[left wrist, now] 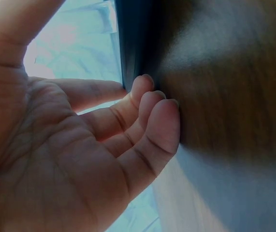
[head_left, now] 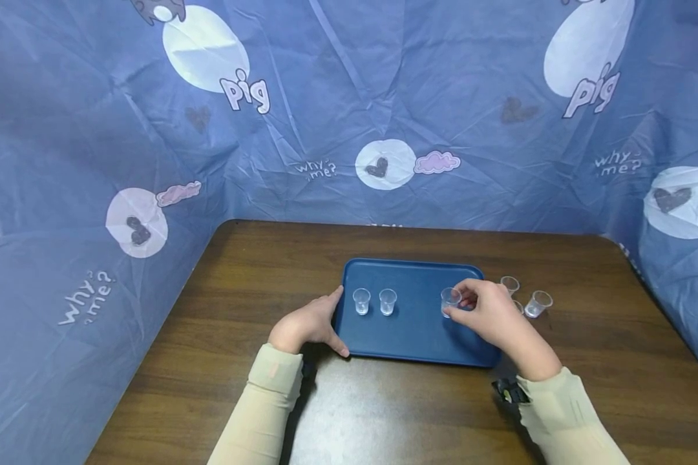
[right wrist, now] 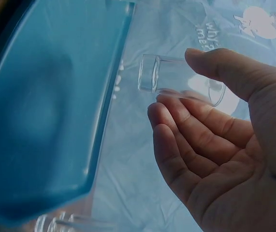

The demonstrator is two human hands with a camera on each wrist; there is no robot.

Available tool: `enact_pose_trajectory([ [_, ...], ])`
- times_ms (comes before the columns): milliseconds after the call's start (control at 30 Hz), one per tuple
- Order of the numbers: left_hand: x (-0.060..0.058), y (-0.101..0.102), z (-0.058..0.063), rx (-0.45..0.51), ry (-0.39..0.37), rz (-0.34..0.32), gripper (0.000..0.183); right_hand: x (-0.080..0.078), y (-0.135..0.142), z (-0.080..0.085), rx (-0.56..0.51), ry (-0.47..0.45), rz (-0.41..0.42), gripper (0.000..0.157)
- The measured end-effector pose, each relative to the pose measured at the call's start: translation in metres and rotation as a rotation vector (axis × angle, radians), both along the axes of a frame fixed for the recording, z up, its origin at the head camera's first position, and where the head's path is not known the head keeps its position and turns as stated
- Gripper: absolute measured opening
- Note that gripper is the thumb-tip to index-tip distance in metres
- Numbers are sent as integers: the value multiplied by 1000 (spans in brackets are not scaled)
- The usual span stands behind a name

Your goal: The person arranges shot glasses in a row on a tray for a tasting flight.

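Note:
My right hand [head_left: 491,313] pinches a small clear plastic cup [head_left: 450,298] between thumb and fingers over the right half of the blue tray [head_left: 415,345]. In the right wrist view the cup [right wrist: 176,79] is held clear of the tray [right wrist: 36,111], its thick base pointing toward it. At the tray's left edge rests my left hand [head_left: 311,323], fingers spread along the side and thumb by the near corner. The left wrist view shows its fingertips [left wrist: 164,125] low by the table. Two more clear cups, one [head_left: 361,302] left of the other [head_left: 387,302], stand upright on the tray.
Beyond the tray's right edge, a clear cup [head_left: 538,304] and another cup [head_left: 509,284] sit on the brown wooden table [head_left: 395,413], with one more partly hidden behind my right hand. A blue printed cloth [head_left: 326,116] hangs around the table's back and sides.

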State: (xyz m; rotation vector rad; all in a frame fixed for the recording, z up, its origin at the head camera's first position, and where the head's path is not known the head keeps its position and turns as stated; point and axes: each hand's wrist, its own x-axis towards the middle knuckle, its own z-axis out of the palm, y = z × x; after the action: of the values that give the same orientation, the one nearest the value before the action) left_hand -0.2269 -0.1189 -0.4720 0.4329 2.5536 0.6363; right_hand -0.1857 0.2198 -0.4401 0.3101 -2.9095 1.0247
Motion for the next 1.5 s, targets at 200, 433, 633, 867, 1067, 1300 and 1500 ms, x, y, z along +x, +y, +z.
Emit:
enact_pose_trajectory([
  [200, 0, 0, 1, 2, -4, 7, 138, -9, -13, -5, -18, 15, 35, 25],
  [433, 0, 0, 1, 7, -10, 11, 138, -18, -26, -13, -31, -13, 55, 24],
  [633, 1, 1, 1, 7, -12, 7, 138, -23, -33, -19, -42, -53, 54, 25],
  [867, 1, 2, 1, -1, -7, 11, 138, -28, -40, -24, -57, -63, 62, 23],
  [1067, 1, 1, -1, -9, -11, 24, 137, -33, -47, -29, -50, -75, 68, 23],
  [1300, 2, 1, -1, -9, -12, 29, 137, -35, -52, -32, -29, -101, 58, 24],
  [1500, 2, 2, 2, -1, -13, 22, 138, -36, -56, -32, -16, -126, 43, 24],
])
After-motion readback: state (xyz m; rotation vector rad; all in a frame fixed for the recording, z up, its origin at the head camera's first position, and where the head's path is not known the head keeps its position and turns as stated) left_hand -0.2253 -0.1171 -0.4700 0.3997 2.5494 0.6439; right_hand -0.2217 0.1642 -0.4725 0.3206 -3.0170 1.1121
